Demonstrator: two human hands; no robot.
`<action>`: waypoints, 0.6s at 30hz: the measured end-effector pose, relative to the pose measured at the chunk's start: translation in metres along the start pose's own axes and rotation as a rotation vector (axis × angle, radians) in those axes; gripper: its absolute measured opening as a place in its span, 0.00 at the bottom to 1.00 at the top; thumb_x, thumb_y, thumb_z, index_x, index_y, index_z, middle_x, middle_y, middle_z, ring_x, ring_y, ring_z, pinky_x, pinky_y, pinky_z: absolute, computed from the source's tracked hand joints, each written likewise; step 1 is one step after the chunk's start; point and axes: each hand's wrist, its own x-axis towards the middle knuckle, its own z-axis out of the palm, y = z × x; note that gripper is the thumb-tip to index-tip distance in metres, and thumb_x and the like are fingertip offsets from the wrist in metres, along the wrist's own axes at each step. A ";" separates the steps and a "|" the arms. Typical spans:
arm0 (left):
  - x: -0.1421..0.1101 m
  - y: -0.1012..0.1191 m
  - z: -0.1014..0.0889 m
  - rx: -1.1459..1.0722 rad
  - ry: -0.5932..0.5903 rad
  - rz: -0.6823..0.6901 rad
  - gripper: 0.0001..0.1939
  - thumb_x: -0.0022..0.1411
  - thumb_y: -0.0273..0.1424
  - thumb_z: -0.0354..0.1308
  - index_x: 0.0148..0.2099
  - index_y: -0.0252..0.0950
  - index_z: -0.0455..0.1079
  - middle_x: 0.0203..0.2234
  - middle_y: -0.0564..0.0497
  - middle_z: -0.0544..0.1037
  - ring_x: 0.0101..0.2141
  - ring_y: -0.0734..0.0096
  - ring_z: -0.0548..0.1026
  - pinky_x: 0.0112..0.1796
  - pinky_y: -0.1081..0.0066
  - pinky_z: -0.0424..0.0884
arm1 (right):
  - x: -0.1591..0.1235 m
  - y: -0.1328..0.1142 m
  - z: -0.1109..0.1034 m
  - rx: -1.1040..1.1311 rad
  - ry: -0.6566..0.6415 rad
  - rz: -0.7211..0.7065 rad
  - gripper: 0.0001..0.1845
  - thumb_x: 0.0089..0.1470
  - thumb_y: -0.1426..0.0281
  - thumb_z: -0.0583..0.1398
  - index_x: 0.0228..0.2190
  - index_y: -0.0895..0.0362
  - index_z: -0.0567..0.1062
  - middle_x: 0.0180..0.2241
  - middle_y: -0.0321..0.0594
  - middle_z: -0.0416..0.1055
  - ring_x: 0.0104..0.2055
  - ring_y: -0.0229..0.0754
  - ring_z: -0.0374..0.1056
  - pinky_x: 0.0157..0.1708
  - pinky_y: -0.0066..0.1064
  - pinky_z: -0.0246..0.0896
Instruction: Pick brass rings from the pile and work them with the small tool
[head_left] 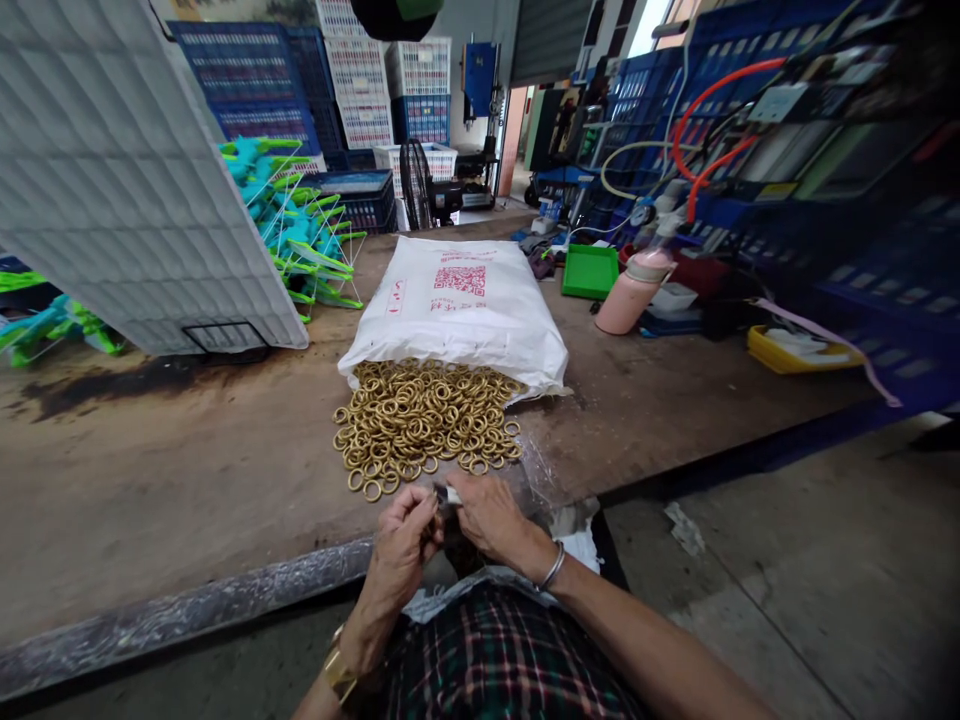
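Observation:
Brass-coloured rings [427, 415] spill in a heap from the mouth of a white woven sack [465, 310] with red print. My left hand [401, 550] is closed in a pinch just in front of the heap, at the table's near edge. What it grips is too small and hidden to name. Close beside it, my right hand [491, 515] is also closed, its fingertips on a small dark and white piece [448, 494] whose kind I cannot tell. The two hands' fingertips nearly meet.
The wooden table [187, 480] carries a grey-white panel [150, 180], green and turquoise plastic pieces [307, 240], a green tray [590, 271], a pink bottle [632, 295] and a yellow tray [799, 352]. Crates [240, 80] and a black fan [416, 185] stand behind.

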 end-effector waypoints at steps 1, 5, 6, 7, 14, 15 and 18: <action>-0.004 0.001 0.000 0.001 -0.036 -0.003 0.15 0.50 0.41 0.60 0.27 0.35 0.61 0.15 0.58 0.66 0.16 0.82 0.61 0.16 0.81 0.50 | 0.001 0.003 -0.001 -0.005 -0.006 0.015 0.14 0.49 0.75 0.51 0.40 0.58 0.67 0.30 0.41 0.72 0.30 0.39 0.64 0.27 0.28 0.45; -0.017 0.005 0.002 -0.048 -0.143 -0.019 0.16 0.48 0.41 0.61 0.26 0.36 0.61 0.15 0.58 0.66 0.15 0.82 0.60 0.15 0.80 0.49 | 0.001 0.010 -0.010 0.049 0.017 0.047 0.10 0.51 0.74 0.50 0.36 0.57 0.68 0.27 0.39 0.70 0.28 0.38 0.63 0.27 0.27 0.45; -0.017 0.005 0.003 -0.063 -0.131 -0.027 0.16 0.48 0.41 0.62 0.26 0.36 0.61 0.15 0.58 0.66 0.15 0.82 0.60 0.15 0.81 0.48 | 0.000 0.009 -0.013 0.083 0.043 0.025 0.10 0.51 0.75 0.50 0.35 0.57 0.67 0.27 0.38 0.69 0.28 0.38 0.63 0.28 0.27 0.45; -0.017 0.005 0.004 -0.073 -0.111 -0.035 0.16 0.47 0.41 0.62 0.26 0.36 0.60 0.15 0.58 0.66 0.15 0.82 0.60 0.15 0.81 0.48 | -0.002 0.006 -0.015 0.117 0.071 -0.004 0.10 0.50 0.75 0.50 0.35 0.57 0.67 0.27 0.38 0.69 0.28 0.37 0.62 0.28 0.26 0.46; -0.008 -0.001 0.001 -0.087 -0.029 -0.040 0.17 0.47 0.42 0.62 0.28 0.36 0.60 0.15 0.59 0.66 0.16 0.82 0.62 0.15 0.82 0.48 | -0.018 -0.014 -0.015 0.101 0.057 -0.106 0.11 0.47 0.77 0.51 0.34 0.57 0.68 0.27 0.39 0.70 0.27 0.38 0.62 0.27 0.28 0.44; -0.009 -0.001 0.000 -0.088 -0.027 -0.041 0.17 0.47 0.42 0.62 0.28 0.36 0.60 0.15 0.59 0.66 0.16 0.82 0.62 0.16 0.82 0.48 | -0.018 -0.015 -0.014 0.095 0.047 -0.103 0.11 0.46 0.77 0.51 0.34 0.58 0.68 0.28 0.39 0.71 0.27 0.38 0.62 0.27 0.28 0.44; -0.010 -0.002 0.000 -0.085 -0.011 -0.044 0.17 0.47 0.42 0.62 0.28 0.36 0.60 0.15 0.59 0.66 0.16 0.81 0.63 0.17 0.82 0.51 | -0.018 -0.016 -0.014 0.083 0.031 -0.086 0.12 0.46 0.77 0.51 0.34 0.58 0.68 0.28 0.40 0.71 0.27 0.38 0.63 0.26 0.28 0.44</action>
